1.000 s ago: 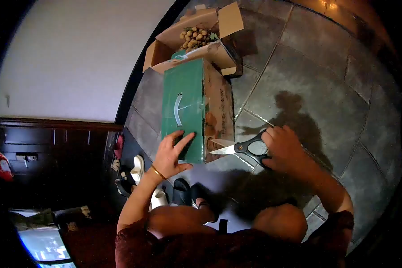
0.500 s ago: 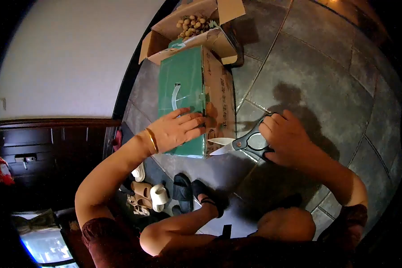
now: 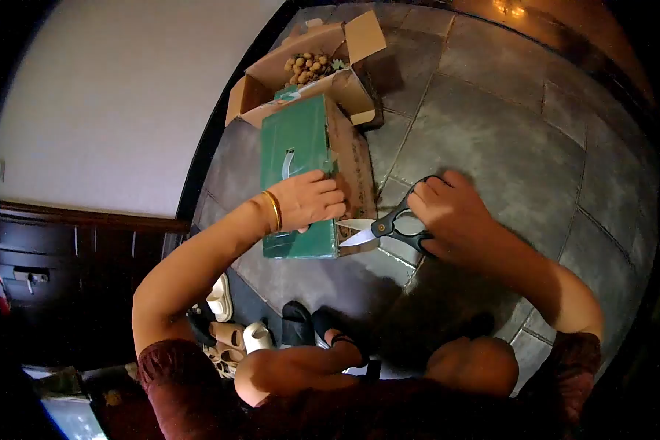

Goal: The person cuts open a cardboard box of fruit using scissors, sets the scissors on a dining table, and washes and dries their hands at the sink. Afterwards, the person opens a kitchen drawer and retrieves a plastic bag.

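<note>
Curled tighter now, my left hand (image 3: 309, 202) likely steadies the green-topped cardboard box (image 3: 293, 121), any pinch hidden; my right (image 3: 451, 214) grips black-handled metal scissors (image 3: 380, 228), blades apart by its near corner.

fruit (image 3: 309, 67) in open box (image 3: 350, 92), behind handled box (image 3: 293, 132); slippers (image 3: 257, 337) before handled box, toward left; door (image 3: 73, 253) far left

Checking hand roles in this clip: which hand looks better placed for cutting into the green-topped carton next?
The right hand, most likely: it holds black-handled scissors, blades parted beside the green-topped carton, near its closest corner. The left hand, curled at the carton's edge, seems better suited to steadying.
</note>
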